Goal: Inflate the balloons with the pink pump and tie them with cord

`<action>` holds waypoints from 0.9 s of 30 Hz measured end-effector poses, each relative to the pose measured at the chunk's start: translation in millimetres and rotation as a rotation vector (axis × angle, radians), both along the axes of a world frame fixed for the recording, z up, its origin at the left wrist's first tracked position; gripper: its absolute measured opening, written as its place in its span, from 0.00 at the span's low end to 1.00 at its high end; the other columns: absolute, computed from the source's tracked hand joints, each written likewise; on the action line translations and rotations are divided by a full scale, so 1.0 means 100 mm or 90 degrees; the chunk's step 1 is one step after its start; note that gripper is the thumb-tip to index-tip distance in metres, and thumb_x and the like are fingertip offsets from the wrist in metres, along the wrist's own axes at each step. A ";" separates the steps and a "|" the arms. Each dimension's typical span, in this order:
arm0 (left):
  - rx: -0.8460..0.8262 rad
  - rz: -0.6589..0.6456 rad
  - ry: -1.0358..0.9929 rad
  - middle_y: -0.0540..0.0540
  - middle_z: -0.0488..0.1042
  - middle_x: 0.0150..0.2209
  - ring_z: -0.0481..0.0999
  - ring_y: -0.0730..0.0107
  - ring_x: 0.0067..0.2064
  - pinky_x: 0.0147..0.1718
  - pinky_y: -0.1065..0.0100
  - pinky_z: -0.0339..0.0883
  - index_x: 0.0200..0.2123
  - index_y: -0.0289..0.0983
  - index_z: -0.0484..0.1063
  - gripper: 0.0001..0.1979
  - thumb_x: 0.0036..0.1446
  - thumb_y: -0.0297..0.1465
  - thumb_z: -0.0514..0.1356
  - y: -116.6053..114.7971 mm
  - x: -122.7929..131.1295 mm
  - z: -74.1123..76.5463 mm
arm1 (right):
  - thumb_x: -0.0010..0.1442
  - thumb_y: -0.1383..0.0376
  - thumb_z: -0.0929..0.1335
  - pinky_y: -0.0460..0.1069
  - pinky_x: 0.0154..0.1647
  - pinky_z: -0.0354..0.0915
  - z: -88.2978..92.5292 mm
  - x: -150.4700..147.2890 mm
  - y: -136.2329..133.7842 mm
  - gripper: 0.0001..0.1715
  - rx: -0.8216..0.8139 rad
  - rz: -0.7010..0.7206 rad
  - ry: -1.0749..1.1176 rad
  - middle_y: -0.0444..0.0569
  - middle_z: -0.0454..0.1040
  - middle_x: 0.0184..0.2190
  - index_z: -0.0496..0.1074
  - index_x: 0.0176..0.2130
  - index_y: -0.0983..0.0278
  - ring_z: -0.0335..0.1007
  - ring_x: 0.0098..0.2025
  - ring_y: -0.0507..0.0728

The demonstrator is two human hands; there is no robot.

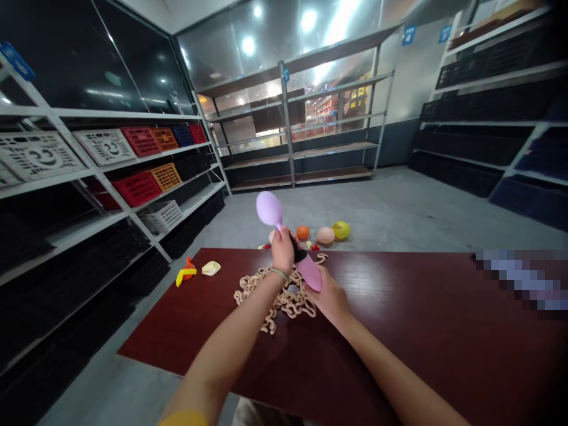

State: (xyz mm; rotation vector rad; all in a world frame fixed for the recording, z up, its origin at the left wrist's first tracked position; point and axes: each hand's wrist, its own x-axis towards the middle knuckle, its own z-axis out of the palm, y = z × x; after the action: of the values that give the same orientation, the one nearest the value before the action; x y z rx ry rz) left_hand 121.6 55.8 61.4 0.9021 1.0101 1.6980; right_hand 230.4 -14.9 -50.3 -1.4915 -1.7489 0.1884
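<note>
A purple balloon (268, 208) stands up over the far edge of the surface (421, 331), the left hand (283, 253) closed around its neck. The right hand (329, 293) grips the pink end of a pump (309, 271). Pale curly pieces (298, 306) lie heaped beneath. Limp balloons (211, 268) rest near the far left corner.

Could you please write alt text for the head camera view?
A left hand holds a purple balloon by its neck; the right hand grips a pink-and-black, pump-like tool. Below, curly beige pieces lie on a dark red table; more balloons rest on the floor beyond.
</note>
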 end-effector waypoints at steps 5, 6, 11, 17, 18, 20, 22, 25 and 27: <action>0.017 0.105 -0.071 0.56 0.60 0.20 0.59 0.80 0.16 0.15 0.77 0.52 0.28 0.39 0.58 0.15 0.61 0.42 0.55 0.16 -0.60 0.42 | 0.56 0.61 0.70 0.50 0.38 0.69 0.00 -0.07 -0.01 0.29 0.016 0.078 -0.027 0.48 0.78 0.47 0.63 0.56 0.58 0.78 0.43 0.61; 0.032 0.118 -0.072 0.56 0.60 0.21 0.60 0.81 0.17 0.15 0.77 0.51 0.29 0.39 0.58 0.14 0.61 0.41 0.56 0.20 -0.71 0.53 | 0.56 0.61 0.69 0.50 0.38 0.69 0.00 -0.08 -0.01 0.29 0.019 0.090 -0.023 0.48 0.78 0.47 0.63 0.57 0.58 0.78 0.44 0.60; 0.078 0.127 -0.095 0.56 0.60 0.23 0.61 0.80 0.18 0.16 0.77 0.53 0.31 0.40 0.57 0.14 0.63 0.42 0.54 0.25 -0.83 0.63 | 0.57 0.60 0.68 0.51 0.36 0.70 -0.04 -0.08 0.03 0.27 0.047 0.072 -0.031 0.49 0.78 0.45 0.64 0.56 0.59 0.78 0.41 0.61; 0.067 -0.038 -0.040 0.56 0.62 0.23 0.62 0.79 0.19 0.19 0.74 0.60 0.31 0.40 0.59 0.19 0.61 0.49 0.54 0.00 -0.05 -0.05 | 0.57 0.56 0.68 0.51 0.30 0.68 -0.03 0.02 0.04 0.27 0.045 -0.038 -0.031 0.49 0.79 0.42 0.64 0.55 0.58 0.78 0.37 0.62; 0.078 -0.033 -0.032 0.56 0.62 0.23 0.62 0.79 0.18 0.19 0.74 0.60 0.31 0.40 0.59 0.19 0.61 0.49 0.54 -0.03 0.03 -0.11 | 0.57 0.56 0.68 0.51 0.30 0.68 -0.01 0.03 0.02 0.27 0.041 -0.037 -0.029 0.49 0.79 0.42 0.63 0.55 0.58 0.78 0.37 0.61; 0.076 0.009 -0.026 0.56 0.61 0.22 0.61 0.79 0.17 0.17 0.75 0.58 0.30 0.40 0.59 0.19 0.62 0.49 0.53 -0.04 0.04 -0.12 | 0.58 0.56 0.68 0.51 0.32 0.68 0.03 0.04 0.00 0.27 0.032 -0.023 -0.048 0.49 0.79 0.43 0.63 0.55 0.58 0.78 0.39 0.61; 0.041 0.053 -0.036 0.57 0.60 0.20 0.60 0.79 0.15 0.15 0.75 0.56 0.29 0.40 0.57 0.19 0.63 0.47 0.52 0.03 -0.15 -0.03 | 0.58 0.58 0.68 0.51 0.35 0.69 0.07 0.03 -0.01 0.27 0.032 0.006 -0.086 0.49 0.78 0.46 0.63 0.56 0.58 0.78 0.42 0.61; 0.024 0.106 -0.074 0.57 0.59 0.19 0.60 0.79 0.15 0.14 0.76 0.54 0.29 0.40 0.56 0.16 0.65 0.43 0.51 0.21 -0.62 0.21 | 0.58 0.60 0.68 0.51 0.38 0.69 0.09 0.00 0.00 0.27 0.039 0.044 -0.124 0.48 0.78 0.47 0.63 0.57 0.57 0.77 0.43 0.61; 0.043 0.144 -0.094 0.57 0.60 0.20 0.60 0.79 0.15 0.14 0.76 0.54 0.30 0.40 0.56 0.14 0.64 0.42 0.52 0.30 -0.89 0.36 | 0.58 0.61 0.68 0.51 0.37 0.69 0.07 -0.02 0.03 0.27 0.040 0.063 -0.122 0.48 0.78 0.46 0.63 0.56 0.58 0.77 0.42 0.61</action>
State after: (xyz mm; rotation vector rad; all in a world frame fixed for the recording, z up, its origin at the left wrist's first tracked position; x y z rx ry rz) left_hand 32.3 86.1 97.4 0.7143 0.9890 1.9683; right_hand 228.8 -12.4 -42.9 -1.4177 -1.9640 0.0413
